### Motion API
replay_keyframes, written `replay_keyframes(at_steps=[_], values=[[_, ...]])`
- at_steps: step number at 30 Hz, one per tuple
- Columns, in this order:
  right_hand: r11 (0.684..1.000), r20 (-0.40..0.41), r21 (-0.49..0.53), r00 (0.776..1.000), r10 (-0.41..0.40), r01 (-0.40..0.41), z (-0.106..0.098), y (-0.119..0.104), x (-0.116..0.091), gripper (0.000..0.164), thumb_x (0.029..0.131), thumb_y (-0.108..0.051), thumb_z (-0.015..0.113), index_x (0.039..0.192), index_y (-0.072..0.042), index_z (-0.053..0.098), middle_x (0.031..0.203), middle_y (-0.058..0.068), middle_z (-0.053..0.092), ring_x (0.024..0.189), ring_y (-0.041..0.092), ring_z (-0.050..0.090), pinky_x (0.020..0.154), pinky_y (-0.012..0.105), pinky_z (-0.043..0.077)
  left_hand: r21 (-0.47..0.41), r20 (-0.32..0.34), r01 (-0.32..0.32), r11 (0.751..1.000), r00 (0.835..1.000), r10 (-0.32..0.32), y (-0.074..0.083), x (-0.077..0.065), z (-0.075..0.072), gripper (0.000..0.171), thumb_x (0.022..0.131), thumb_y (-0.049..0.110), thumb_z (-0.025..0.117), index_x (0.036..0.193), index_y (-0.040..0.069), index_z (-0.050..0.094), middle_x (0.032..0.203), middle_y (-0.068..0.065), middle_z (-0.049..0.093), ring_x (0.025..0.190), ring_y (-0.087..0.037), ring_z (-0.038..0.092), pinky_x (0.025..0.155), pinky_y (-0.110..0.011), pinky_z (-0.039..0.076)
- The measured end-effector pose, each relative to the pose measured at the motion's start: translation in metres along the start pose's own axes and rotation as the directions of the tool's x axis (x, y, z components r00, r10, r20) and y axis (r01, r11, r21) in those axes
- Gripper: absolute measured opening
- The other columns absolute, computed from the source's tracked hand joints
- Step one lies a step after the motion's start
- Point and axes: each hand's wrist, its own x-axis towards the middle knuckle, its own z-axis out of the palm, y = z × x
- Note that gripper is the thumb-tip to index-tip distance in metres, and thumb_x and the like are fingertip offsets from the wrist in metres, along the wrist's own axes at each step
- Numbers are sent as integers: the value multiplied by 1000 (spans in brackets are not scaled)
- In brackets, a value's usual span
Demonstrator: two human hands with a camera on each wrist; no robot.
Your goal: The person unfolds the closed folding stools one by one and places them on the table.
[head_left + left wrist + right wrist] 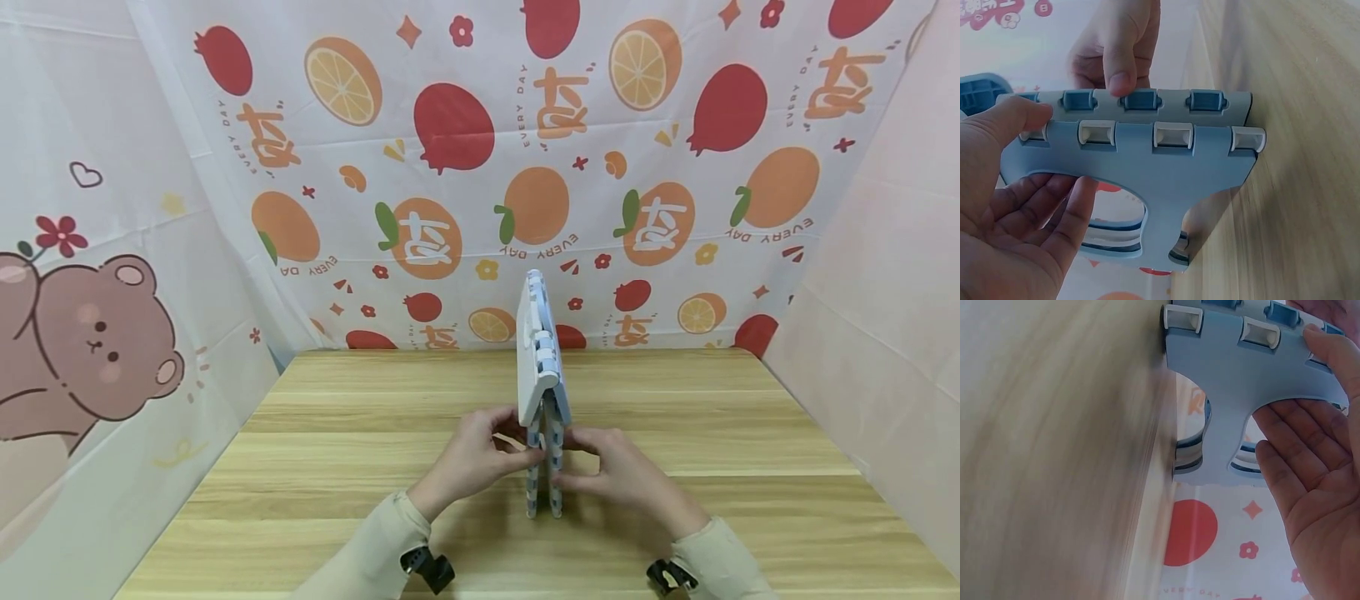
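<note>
A folding plastic stool (529, 358) in pale blue and white stands partly folded on the table, its top creased into a ridge and its two leg panels close together. My left hand (480, 454) holds the left leg panel, thumb on the hinged edge and fingers at the cutout of the blue panel (1166, 169). On the other side, my right hand (618, 471) grips the right panel (1229, 362) likewise, with its thumb over the edge by the white hinge knuckles (1261, 332). A narrow gap runs between the panels.
The wood-grain table (337, 467) extends to both sides of the stool. Behind it hangs a fruit-print cloth (450, 183), with a bear-print cloth (217, 275) on the left and a pale cloth (892, 292) on the right. Dark straps circle both sleeves.
</note>
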Motion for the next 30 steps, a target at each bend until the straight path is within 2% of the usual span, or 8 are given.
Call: replay_keyframes(at_steps=[5,11,23,30], values=[[1000,-2,16,1000,11,-11,-2,3,-3,46,95,-36,83,134,-13,73,135,2,77,126,30,73,109,51,58,-13,9,12,1000,1000,-12,-1,-2,-4,35,90,16,87,122,6,74,112,-10,79,102,-20,75,86,-32,65],[999,5,26,1000,29,-29,-5,5,-6,46,95,-35,84,135,-15,72,134,1,77,128,28,72,109,48,58,-17,12,31,999,999,-30,-4,-4,-10,35,91,17,86,122,6,74,113,-10,78,103,-21,75,87,-33,66],[1000,4,4,1000,1,-1,-15,15,-10,45,95,-28,85,134,-11,71,133,7,77,125,32,73,107,50,58,-12,6,35,999,999,-35,-7,-8,-22,34,89,15,87,119,6,74,109,-9,78,102,-19,74,86,-30,65],[999,10,-8,999,48,-47,-22,14,-15,44,95,-29,84,134,-16,72,134,0,77,128,25,72,110,49,57,-1,9,38,999,999,-38,-10,-11,-30,31,89,14,86,116,6,74,106,-8,77,101,-19,72,86,-31,65]])
